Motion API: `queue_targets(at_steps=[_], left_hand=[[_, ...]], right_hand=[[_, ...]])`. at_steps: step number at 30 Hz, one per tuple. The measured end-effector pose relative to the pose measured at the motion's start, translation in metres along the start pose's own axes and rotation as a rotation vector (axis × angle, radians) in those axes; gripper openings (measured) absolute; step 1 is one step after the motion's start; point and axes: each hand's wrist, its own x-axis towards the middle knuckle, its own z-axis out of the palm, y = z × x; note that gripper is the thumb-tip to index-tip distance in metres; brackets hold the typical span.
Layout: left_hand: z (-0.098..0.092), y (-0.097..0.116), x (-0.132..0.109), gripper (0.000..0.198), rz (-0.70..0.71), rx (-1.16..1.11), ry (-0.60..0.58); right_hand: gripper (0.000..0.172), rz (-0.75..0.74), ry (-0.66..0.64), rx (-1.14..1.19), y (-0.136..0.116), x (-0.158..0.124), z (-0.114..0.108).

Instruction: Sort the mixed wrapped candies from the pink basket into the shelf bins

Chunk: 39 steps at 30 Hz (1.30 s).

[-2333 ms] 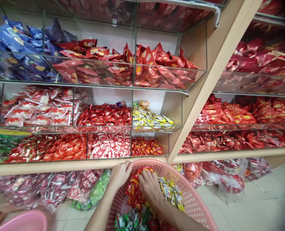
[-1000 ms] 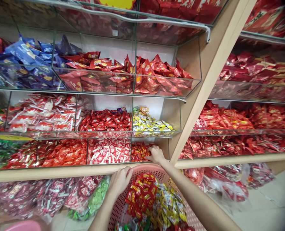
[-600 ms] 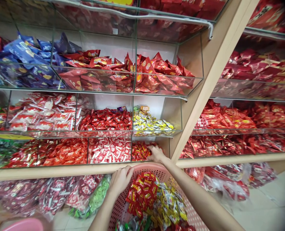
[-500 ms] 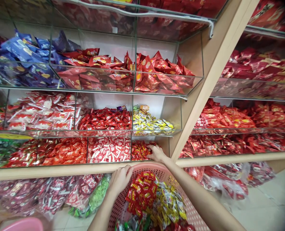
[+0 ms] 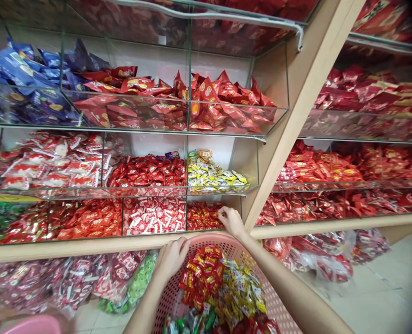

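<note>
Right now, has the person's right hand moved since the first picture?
Yes, upward: the right hand was below the wooden shelf edge, down in the pink basket; now it is above that edge, at the red packets in the bin.

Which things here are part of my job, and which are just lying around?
In use: left hand on pink plastic basket; right hand at red-and-yellow packets in glass bin; red packets and yellow packets in basket.
Around: blue packets, bagged green packets, pink tub.

Head-worn view, facing down, above basket point(image 5: 206, 237)
</note>
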Motion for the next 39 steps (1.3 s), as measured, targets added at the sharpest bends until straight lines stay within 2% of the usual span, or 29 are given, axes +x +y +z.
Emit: queue_targets(at_steps=[4, 7, 9, 13, 16, 26, 39], left_hand=[[0.000, 0.000, 0.000, 0.044, 0.015, -0.002, 0.000], [0.000, 0.000, 0.000, 0.044, -0.003, 0.004, -0.003], [0.001, 0.000, 0.000, 0.044, -0.008, 0.005, -0.006], [0.002, -0.001, 0.001, 0.044, 0.016, -0.004, 0.004], [0.003, -0.002, 0.001, 0.042, 0.016, 0.002, 0.011], [0.004, -0.003, 0.002, 0.043, 0.015, 0.003, 0.003], [0.001, 0.000, 0.001, 0.044, 0.011, 0.007, -0.005]], right_hand=[[0.021, 0.001, 0.032, 0.147, -0.005, -0.015, -0.008], [0.020, -0.002, -0.002, 0.415, -0.011, -0.042, -0.013], [0.021, 0.006, -0.034, 0.505, -0.014, -0.065, -0.015], [0.021, 0.068, -0.081, 0.487, -0.012, -0.107, -0.011], [0.017, 0.055, -0.065, 0.425, -0.006, -0.127, -0.004], [0.010, -0.146, -0.041, 0.376, -0.008, -0.137, 0.008], [0.009, -0.178, -0.062, 0.407, -0.001, -0.140, 0.022]])
